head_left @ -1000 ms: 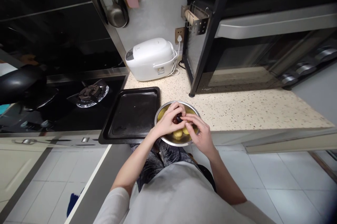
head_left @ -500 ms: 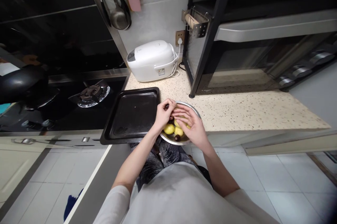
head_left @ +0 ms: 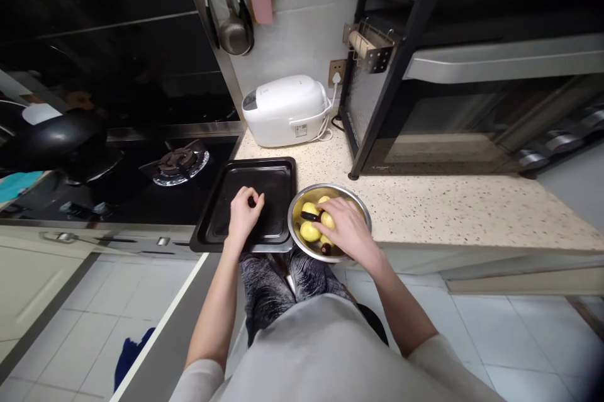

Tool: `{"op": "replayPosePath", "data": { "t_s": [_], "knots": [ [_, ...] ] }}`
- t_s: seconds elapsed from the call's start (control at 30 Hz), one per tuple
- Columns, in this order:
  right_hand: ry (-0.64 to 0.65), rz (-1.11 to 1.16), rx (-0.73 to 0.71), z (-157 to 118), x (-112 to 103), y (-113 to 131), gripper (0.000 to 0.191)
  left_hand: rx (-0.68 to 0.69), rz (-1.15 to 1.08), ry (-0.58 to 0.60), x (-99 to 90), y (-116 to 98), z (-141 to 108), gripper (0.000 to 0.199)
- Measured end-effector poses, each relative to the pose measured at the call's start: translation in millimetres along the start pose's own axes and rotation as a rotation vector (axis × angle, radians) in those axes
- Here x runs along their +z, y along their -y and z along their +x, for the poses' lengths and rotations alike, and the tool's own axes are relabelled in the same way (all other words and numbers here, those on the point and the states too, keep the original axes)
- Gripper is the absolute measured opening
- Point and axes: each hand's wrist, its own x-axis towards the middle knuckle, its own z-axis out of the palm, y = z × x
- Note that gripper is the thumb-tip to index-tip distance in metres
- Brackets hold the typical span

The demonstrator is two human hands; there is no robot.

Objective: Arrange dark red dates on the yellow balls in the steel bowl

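A metal bowl [head_left: 294,233] on the counter holds several yellow, peeled-looking round pieces [head_left: 310,231] and some dark purple ones [head_left: 326,249]. Over the bowl, my right hand [head_left: 343,226] has its fingers bent around a dark oblong piece [head_left: 310,216] between thumb and fingers. To the left lies a black baking tray [head_left: 226,201] with nothing visible on its flat surface apart from my hand above it. My left hand [head_left: 246,210] is over this tray, thumb and fingers curled together on a small dark piece [head_left: 251,202].
Behind the tray stands a white rice cooker [head_left: 285,112]. A gas burner [head_left: 175,163] and a black wok [head_left: 66,138] are on the left. A black rack [head_left: 377,119] with an oven [head_left: 448,119] stands at the right. Utensils hang on the wall.
My left hand has moved left from the bowl to above the tray. My right hand has stayed at the bowl, lower over the pieces. The view has shifted slightly.
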Motion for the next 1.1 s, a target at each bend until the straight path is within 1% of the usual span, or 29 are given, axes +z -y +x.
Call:
{"op": "replayPosePath", "data": {
  "t_s": [0.1, 0.2, 0.27, 0.4, 0.47, 0.53, 0.6, 0.7, 0.77, 0.83, 0.87, 0.97, 1.1],
  "knots": [
    [-0.005, -0.188, 0.029, 6, 4, 3, 0.026, -0.018, 0.184, 0.080, -6.2, 22, -15, 0.021],
    [0.041, -0.245, 0.008, 9, 2, 2, 0.024, -0.003, 0.285, 0.174, -8.7, 32, -26, 0.008],
    [0.076, -0.219, -0.013, 11, 0, 1, 0.019, 0.021, 0.345, 0.215, -9.8, 33, -30, 0.004],
    [0.094, -0.101, 0.022, 14, -5, 0, 0.009, 0.061, 0.498, 0.278, -12.1, 30, -35, 0.011],
    [0.105, -0.016, 0.045, 14, -7, 0, 0.009, 0.054, 0.556, 0.306, -13.6, 27, -36, 0.016],
    [0.111, 0.062, 0.064, 14, -9, 1, 0.013, 0.056, 0.566, 0.316, -15.3, 21, -37, 0.017],
    [0.110, 0.112, 0.071, 14, -9, 1, 0.016, 0.085, 0.501, 0.298, -16.4, 10, -37, 0.019],
    [0.108, 0.134, 0.064, 14, -6, 0, 0.022, 0.186, 0.252, 0.285, -14.6, -16, -36, 0.027],
    [0.111, 0.131, 0.056, 14, -4, -2, 0.025, 0.296, 0.074, 0.358, -9.3, -34, -34, 0.034],
    [0.109, 0.132, 0.049, 13, -3, -3, 0.026, 0.390, -0.032, 0.459, -0.6, -50, -31, 0.041],
    [0.106, 0.141, 0.044, 13, -2, -4, 0.026, 0.415, -0.062, 0.498, 4.7, -56, -30, 0.043],
    [0.084, 0.203, 0.027, 12, -1, -6, 0.023, 0.427, -0.102, 0.577, 21.1, -66, -26, 0.047],
    [0.014, 0.295, 0.020, 9, 1, -7, 0.019, 0.435, -0.124, 0.653, 36.1, -68, -22, 0.051]
  ]
}}
